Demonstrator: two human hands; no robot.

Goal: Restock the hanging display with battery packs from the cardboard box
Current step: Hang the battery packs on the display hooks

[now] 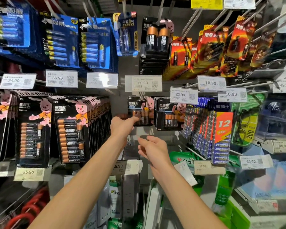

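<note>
A small black Duracell battery pack (pixel 139 106) with a pink bunny hangs at the middle of the display. My left hand (pixel 122 125) grips its lower left corner, thumb over the batteries. My right hand (pixel 153 148) hovers just below and to the right, fingers loosely apart, holding nothing. A similar black pack (pixel 169 114) hangs directly to the right. The cardboard box is not in view.
Metal pegs carry price tags such as the 22.90 tag (pixel 143 83) right above the held pack. Large black packs (pixel 71 131) fill the left, blue and orange packs (pixel 220 138) the right. Green and white boxed goods (pixel 185 161) sit below my arms.
</note>
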